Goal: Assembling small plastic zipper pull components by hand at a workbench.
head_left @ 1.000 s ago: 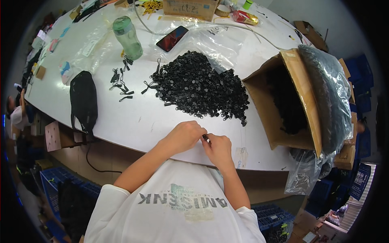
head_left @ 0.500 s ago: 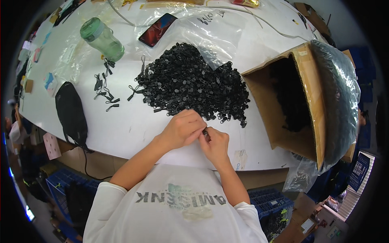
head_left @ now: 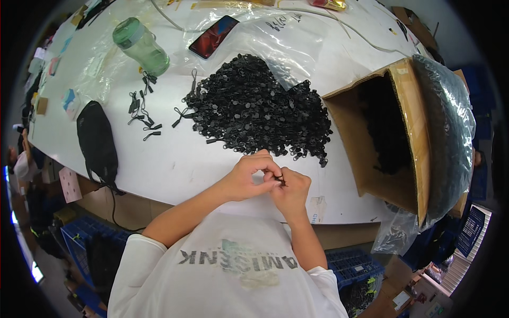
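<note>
Above the table's near edge my left hand point(head_left: 249, 178) and my right hand point(head_left: 293, 192) meet fingertip to fingertip. Both are closed in a pinch on a small black piece point(head_left: 279, 180); the fingers cover most of it, so I cannot tell whether it is a zipper slider or a cord pull. Just beyond them spreads a large heap of black zipper sliders point(head_left: 260, 111). Left of the heap lie several black cord zipper pulls point(head_left: 139, 112) with thin loops. Another looped pull point(head_left: 182, 114) touches the heap's left side.
A cardboard box point(head_left: 366, 185) lies on its side at the right, dark contents inside, clear plastic over it. A green bottle point(head_left: 143, 50), a phone point(head_left: 214, 36) and a plastic bag point(head_left: 302, 47) lie beyond. A black cloth pouch point(head_left: 96, 140) rests at the left on the white table point(head_left: 159, 180).
Both hands have drawn slightly nearer to me, away from the heap. My left fingers have opened into a rounder pinch, and the black piece shows more. The view has shifted a little.
</note>
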A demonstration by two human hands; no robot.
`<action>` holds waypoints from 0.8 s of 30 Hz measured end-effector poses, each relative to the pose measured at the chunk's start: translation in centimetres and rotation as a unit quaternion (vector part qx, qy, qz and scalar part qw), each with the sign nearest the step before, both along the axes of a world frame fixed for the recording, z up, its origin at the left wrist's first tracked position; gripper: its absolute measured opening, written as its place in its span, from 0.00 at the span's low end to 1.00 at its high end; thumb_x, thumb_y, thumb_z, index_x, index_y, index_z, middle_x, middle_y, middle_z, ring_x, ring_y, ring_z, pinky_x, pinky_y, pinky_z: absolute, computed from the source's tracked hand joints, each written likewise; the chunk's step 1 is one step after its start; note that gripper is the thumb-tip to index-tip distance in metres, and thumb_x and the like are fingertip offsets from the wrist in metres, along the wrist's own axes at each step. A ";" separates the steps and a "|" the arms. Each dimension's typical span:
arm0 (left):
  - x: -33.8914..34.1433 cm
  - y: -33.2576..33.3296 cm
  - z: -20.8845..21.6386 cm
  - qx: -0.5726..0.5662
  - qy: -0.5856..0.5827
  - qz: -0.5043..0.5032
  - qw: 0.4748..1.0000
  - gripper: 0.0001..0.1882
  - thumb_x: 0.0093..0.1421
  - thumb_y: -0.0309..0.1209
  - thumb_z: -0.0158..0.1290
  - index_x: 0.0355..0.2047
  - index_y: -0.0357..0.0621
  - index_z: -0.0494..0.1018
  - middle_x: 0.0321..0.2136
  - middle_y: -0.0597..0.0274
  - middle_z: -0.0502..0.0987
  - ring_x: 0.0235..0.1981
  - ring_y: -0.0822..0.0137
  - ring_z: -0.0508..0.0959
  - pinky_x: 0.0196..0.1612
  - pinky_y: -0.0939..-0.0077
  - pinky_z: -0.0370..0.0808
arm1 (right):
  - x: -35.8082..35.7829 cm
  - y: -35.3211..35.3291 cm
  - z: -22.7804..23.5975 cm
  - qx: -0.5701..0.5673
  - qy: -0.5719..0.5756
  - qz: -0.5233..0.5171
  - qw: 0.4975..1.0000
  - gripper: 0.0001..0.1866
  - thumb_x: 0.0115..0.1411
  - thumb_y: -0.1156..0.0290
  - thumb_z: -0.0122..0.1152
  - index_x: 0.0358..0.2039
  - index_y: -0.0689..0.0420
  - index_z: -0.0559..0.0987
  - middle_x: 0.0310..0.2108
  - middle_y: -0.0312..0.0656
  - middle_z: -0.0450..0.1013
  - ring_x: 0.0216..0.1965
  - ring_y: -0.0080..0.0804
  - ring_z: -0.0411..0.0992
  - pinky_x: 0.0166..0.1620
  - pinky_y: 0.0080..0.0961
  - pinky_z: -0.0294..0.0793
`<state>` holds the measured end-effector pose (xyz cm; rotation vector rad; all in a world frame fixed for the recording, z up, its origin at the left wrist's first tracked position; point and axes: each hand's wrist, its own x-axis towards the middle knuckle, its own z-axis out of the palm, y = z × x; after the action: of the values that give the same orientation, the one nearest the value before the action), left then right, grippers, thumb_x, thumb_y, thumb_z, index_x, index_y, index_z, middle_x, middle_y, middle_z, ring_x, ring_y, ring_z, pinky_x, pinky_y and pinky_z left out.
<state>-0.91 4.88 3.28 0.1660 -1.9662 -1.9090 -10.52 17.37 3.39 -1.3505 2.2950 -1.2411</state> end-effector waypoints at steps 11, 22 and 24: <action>-0.1 0.0 -0.4 -0.344 0.144 0.178 0.911 0.08 0.42 0.19 0.60 0.23 0.41 0.72 0.21 0.63 0.67 0.26 0.62 0.69 0.29 0.70 0.65 | 2.2 2.0 1.8 -0.049 -0.337 -0.030 0.940 0.09 0.61 0.76 0.54 0.27 0.68 0.76 0.17 0.36 0.72 0.16 0.17 0.68 0.19 0.14 0.68; 3.3 4.7 -1.6 -0.266 0.075 0.140 0.951 0.05 0.52 0.18 0.54 0.28 0.36 0.69 0.24 0.54 0.71 0.23 0.59 0.71 0.24 0.70 0.68 | 3.4 4.1 0.5 -0.041 -0.109 -0.030 0.993 0.06 0.57 0.76 0.59 0.27 0.66 0.78 0.15 0.37 0.72 0.15 0.16 0.68 0.19 0.17 0.66; 3.3 4.8 -1.5 -0.216 0.053 0.168 0.960 0.04 0.54 0.21 0.54 0.28 0.37 0.69 0.22 0.54 0.72 0.21 0.58 0.71 0.24 0.69 0.68 | 3.7 4.0 1.1 -0.047 -0.078 -0.013 0.996 0.05 0.56 0.77 0.59 0.28 0.66 0.78 0.15 0.39 0.72 0.15 0.18 0.68 0.19 0.18 0.66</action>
<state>2.42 9.68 1.83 0.2490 -2.0729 -1.2232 -6.83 21.32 4.52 -1.2075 2.1793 -1.4260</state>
